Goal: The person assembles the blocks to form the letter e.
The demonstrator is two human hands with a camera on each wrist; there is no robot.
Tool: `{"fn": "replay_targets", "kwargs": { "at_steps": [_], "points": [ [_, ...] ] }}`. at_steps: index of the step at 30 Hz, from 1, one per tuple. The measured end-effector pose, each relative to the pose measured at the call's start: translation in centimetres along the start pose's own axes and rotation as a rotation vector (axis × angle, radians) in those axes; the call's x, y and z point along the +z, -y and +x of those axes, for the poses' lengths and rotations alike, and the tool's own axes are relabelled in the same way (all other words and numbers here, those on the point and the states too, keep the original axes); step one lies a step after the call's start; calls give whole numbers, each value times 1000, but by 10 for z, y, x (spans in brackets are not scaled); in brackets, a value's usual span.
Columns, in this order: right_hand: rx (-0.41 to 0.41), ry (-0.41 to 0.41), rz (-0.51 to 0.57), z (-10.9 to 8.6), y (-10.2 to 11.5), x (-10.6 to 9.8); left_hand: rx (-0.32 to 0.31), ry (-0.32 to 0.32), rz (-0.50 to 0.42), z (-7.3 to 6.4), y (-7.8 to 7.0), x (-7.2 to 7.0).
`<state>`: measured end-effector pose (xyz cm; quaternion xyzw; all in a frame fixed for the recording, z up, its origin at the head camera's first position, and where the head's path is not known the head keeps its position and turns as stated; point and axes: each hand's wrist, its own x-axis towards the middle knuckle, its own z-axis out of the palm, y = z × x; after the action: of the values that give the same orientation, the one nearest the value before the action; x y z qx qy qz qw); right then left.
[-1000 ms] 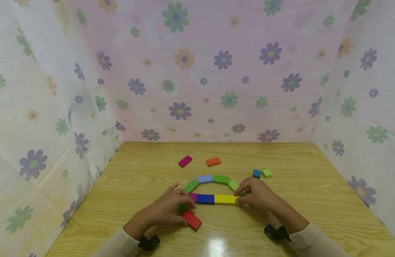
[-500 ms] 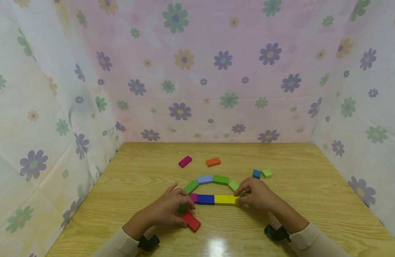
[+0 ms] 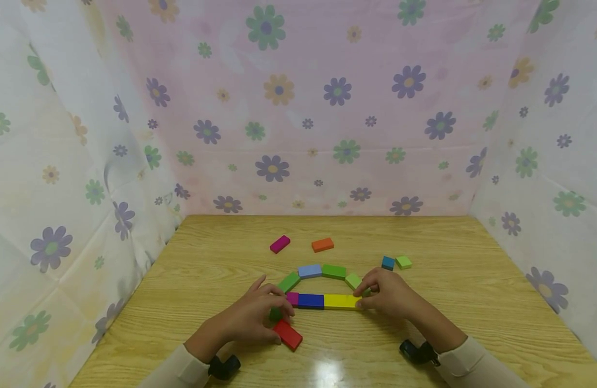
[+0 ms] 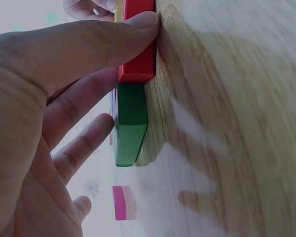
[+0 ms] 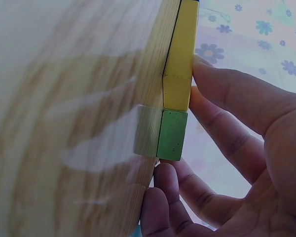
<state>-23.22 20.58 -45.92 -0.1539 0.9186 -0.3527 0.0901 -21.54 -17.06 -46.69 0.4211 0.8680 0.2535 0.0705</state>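
Red block [image 3: 289,335] lies flat on the tabletop [image 3: 182,269], slantwise, one end touching or nearly touching a dark green block [image 4: 132,106]. Left hand [image 3: 245,318]: grip pinching the red, thumb on its near edge, forefinger at its far side, partly hidden. Light pressure should serve; I'd slide it flat rather than lift, and mind the loose fingers over the dark green, as a bump there would probably upset the joint. Beyond: magenta block [image 3: 292,299], dark blue block [image 3: 311,302] and yellow block [image 3: 339,302] in a straight row. Right hand [image 3: 390,293]: grip pinching the yellow's right end; best kept quiet, a steady anchor. Arc behind, periwinkle block [image 3: 310,271] near its top. Farther out, loose: orange block [image 3: 323,245], teal block [image 3: 388,263], lime block [image 3: 403,262].
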Motion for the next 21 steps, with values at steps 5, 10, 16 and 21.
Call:
{"fn": "replay_targets", "kwargs": {
  "at_steps": [5, 10, 16, 21],
  "points": [
    [7, -3, 2, 0, 0, 0, 3, -7, 2, -1, 0, 1],
    [2, -1, -2, 0, 0, 0, -8, -3, 4, -1, -1, 0],
    [5, -4, -2, 0, 0, 0, -6, 0, 6, -1, -1, -1],
    [6, -2, 0, -1, 0, 0, -11, 6, 1, -2, 0, -1]
  ]
}}
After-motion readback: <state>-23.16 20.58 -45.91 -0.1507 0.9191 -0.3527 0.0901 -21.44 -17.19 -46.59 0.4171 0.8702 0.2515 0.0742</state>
